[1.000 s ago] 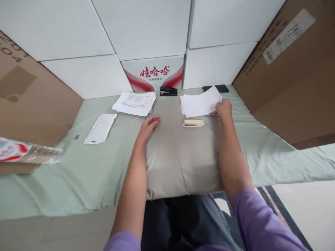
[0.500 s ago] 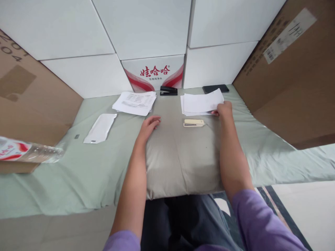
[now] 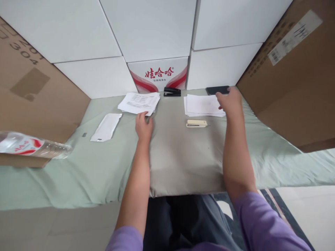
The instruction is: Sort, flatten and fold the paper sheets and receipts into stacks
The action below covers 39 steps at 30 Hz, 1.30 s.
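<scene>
Blank white paper stack flat at right; printed paper stack flat at left.

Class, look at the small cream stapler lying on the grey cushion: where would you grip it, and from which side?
Grip the cream stapler across its middle, from above, fingers on its long sides. It lies flat and lengthwise left to right on the cushion, both sides free; the blank paper stack lies just behind it.

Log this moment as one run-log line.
left hand: open, fingertips at printed paper stack | right hand: flat on blank paper stack | beige stapler: untouched between them | black stapler: by boxes
</scene>
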Each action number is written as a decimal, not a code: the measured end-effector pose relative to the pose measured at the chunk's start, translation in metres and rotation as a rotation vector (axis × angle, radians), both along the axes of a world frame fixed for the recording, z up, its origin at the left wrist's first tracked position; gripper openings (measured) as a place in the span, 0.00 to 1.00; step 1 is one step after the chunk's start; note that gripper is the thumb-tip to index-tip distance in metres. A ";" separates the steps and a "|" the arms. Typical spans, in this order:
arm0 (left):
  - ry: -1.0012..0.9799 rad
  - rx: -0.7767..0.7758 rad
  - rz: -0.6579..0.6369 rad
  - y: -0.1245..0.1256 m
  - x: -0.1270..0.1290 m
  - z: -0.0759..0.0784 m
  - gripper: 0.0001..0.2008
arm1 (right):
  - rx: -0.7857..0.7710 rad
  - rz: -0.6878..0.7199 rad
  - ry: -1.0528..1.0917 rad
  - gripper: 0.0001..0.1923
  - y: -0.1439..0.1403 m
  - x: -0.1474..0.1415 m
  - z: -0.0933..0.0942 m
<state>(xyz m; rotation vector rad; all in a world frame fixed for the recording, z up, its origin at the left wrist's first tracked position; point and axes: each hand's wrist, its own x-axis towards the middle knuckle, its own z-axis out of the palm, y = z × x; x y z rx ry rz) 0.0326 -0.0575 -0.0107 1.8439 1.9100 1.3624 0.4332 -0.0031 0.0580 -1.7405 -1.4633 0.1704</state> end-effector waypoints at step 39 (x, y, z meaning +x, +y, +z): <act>0.421 -0.298 -0.113 0.047 -0.028 -0.003 0.37 | -0.197 0.654 0.600 0.06 -0.127 -0.267 -0.075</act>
